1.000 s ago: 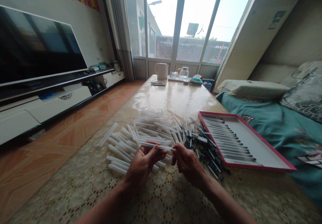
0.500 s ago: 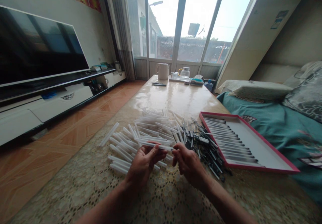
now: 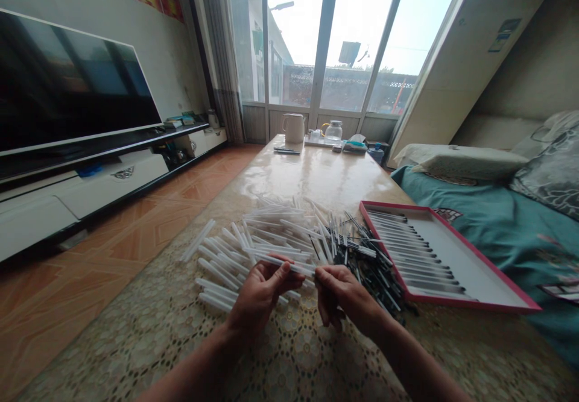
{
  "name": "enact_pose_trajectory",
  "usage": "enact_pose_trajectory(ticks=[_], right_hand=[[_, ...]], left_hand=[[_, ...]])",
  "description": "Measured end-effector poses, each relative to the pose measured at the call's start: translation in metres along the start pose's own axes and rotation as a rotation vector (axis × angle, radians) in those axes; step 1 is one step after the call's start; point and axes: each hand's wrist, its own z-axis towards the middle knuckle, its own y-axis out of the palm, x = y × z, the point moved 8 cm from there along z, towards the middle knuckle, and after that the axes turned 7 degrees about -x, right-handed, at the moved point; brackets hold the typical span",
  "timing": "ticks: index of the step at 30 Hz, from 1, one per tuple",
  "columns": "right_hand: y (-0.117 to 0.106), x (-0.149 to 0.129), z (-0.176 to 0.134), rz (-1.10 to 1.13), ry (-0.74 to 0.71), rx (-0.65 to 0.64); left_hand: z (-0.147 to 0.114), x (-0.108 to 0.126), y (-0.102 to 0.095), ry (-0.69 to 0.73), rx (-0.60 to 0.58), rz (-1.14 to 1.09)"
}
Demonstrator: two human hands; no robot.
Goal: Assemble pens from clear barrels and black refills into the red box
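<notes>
My left hand point(image 3: 266, 287) is closed round a slim, whitish translucent pen barrel point(image 3: 289, 264), held nearly level above the table with its right end slightly lower. At that right end, the thumb and forefinger of my right hand point(image 3: 337, 290) are pinched together, and the fingertips cover the barrel's tip. Whether a smaller part sits between them is hidden. Just behind my hands lies a heap of similar white barrels point(image 3: 221, 263). Thin black and white pen parts point(image 3: 371, 269) are piled to the right of it.
A shallow pink-rimmed box point(image 3: 488, 269) on the right holds a row of pens point(image 3: 416, 254). At the table's far end stand a beige jug point(image 3: 294, 129), a glass pot point(image 3: 333, 131) and a tissue pack point(image 3: 355, 144). A teal-covered seat point(image 3: 447, 209) borders the table.
My right hand has turned and shifted slightly right, its lower fingers now hanging down, while its fingertips stay at the barrel's end. My left hand keeps its hold almost unmoved.
</notes>
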Motion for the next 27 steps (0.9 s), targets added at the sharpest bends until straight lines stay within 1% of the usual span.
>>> enact_pose_trajectory(ticks=[2,3,4,5,7,8,9,10,12,14,15,17,18,20,21,22,23,25,27], right_hand=[[0.001,0.005,0.0,0.046,0.063,-0.057],[0.0,0.007,0.0,0.04,0.085,-0.066],[-0.003,0.008,0.0,0.006,0.09,-0.048],[-0.007,0.005,0.0,-0.061,0.068,0.004],[-0.015,-0.009,-0.003,-0.29,-0.05,0.169],[-0.016,-0.019,-0.006,-0.43,-0.128,0.247],[-0.014,-0.028,-0.009,-0.562,-0.2,0.296],[-0.009,-0.034,-0.011,-0.67,-0.255,0.31],[0.001,-0.038,-0.012,-0.785,-0.313,0.268],[0.005,-0.037,-0.011,-0.807,-0.335,0.224],[0.002,-0.035,-0.011,-0.8,-0.337,0.234],[-0.01,-0.033,-0.011,-0.758,-0.326,0.315],[-0.018,-0.031,-0.011,-0.725,-0.314,0.373],[-0.033,-0.028,-0.013,-0.654,-0.294,0.472],[-0.039,-0.027,-0.014,-0.624,-0.288,0.502],[-0.043,-0.026,-0.014,-0.601,-0.284,0.522],[-0.046,-0.026,-0.015,-0.583,-0.282,0.536],[-0.049,-0.027,-0.016,-0.566,-0.282,0.548],[-0.049,-0.028,-0.017,-0.567,-0.285,0.552]], left_hand=[[0.0,-0.001,0.0,-0.005,-0.004,0.02],[0.0,-0.002,0.0,-0.006,-0.004,0.029],[0.0,-0.002,-0.001,-0.004,-0.003,0.04],[0.0,-0.002,-0.001,-0.001,-0.003,0.053],[0.001,-0.001,-0.002,0.011,-0.012,0.1],[0.001,0.0,0.0,0.018,-0.027,0.144],[0.001,0.001,0.001,0.026,-0.048,0.203],[0.001,0.003,0.004,0.036,-0.07,0.269],[0.0,0.005,0.008,0.053,-0.109,0.399],[-0.001,0.007,0.009,0.065,-0.1,0.491],[-0.001,0.009,0.007,0.079,-0.076,0.529],[-0.001,0.02,-0.001,0.145,0.012,0.623],[-0.002,0.029,-0.005,0.204,0.064,0.69],[-0.005,0.048,-0.012,0.321,0.171,0.862],[-0.007,0.057,-0.014,0.363,0.208,0.972],[-0.007,0.063,-0.014,0.384,0.217,1.091],[-0.006,0.066,-0.012,0.382,0.194,1.22],[-0.003,0.067,-0.01,0.342,0.106,1.436],[-0.003,0.07,-0.015,0.293,0.077,1.57]])
